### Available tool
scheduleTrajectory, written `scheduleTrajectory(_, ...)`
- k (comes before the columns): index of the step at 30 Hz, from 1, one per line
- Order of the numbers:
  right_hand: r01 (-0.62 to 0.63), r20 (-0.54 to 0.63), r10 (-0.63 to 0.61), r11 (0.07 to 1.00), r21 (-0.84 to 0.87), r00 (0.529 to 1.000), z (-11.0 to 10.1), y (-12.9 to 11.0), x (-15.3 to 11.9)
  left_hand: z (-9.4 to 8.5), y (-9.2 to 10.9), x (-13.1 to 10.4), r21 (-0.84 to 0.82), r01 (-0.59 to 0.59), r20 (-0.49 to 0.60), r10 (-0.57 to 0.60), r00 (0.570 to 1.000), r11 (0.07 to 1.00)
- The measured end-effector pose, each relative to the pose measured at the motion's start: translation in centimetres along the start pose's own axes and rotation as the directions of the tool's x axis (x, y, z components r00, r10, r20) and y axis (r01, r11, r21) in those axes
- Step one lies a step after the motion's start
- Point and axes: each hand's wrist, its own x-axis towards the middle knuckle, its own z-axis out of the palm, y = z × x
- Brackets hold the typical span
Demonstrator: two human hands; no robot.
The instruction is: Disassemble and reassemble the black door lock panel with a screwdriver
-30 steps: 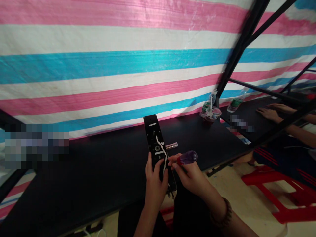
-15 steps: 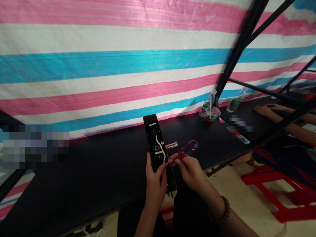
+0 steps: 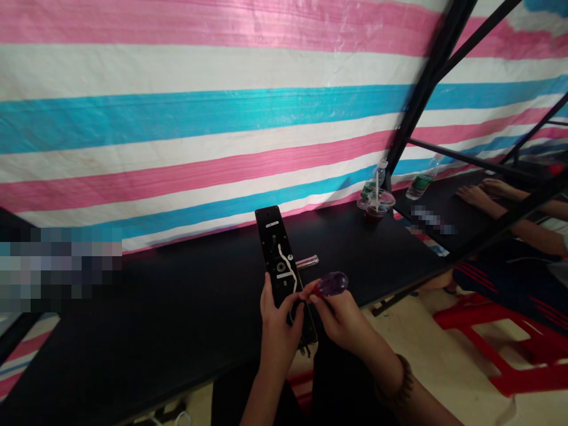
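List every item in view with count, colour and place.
Panel: 1, black, under left hand
Cable: 1, white, on panel
Screwdriver: 1, purple handle, in right hand
Slim item: 1, clear pinkish, beside panel
Tables: 2, black, centre and right
Bottles: 2, clear, green labels, one per table
Cup: 1, clear, beside a bottle
Sheeting: striped pink, white, blue, behind
Frame bars: several, black, mostly right
Stool: 1, red, floor right
Other person's hands: 2, right table
Bracelet: 1, brown, right wrist
Left hand: 1, on panel
Right hand: 1, around screwdriver
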Motion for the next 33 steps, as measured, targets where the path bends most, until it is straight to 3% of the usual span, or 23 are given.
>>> scheduleTrajectory(8, 0.007, -0.107, 0.003, 0.995, 0.096, 0.994, 0.3, -0.2, 1.2, 0.4, -0.3, 0.0, 0.012, -0.026, -0.039, 0.026, 0.999, 1.000)
scheduleTrajectory(15, 0.053, -0.081, -0.055, 0.998, -0.020, 0.995, 0.4, -0.3, 1.0, 0.1, 0.2, 0.2, 0.012, -0.004, -0.026, 0.004, 1.000, 1.000)
scheduleTrajectory(33, 0.028, -0.127, -0.036, 0.997, -0.065, 0.991, 0.2, 0.7, 0.3, -0.2, 0.7, 0.4, -0.002, 0.045, 0.007, -0.044, 0.999, 0.999)
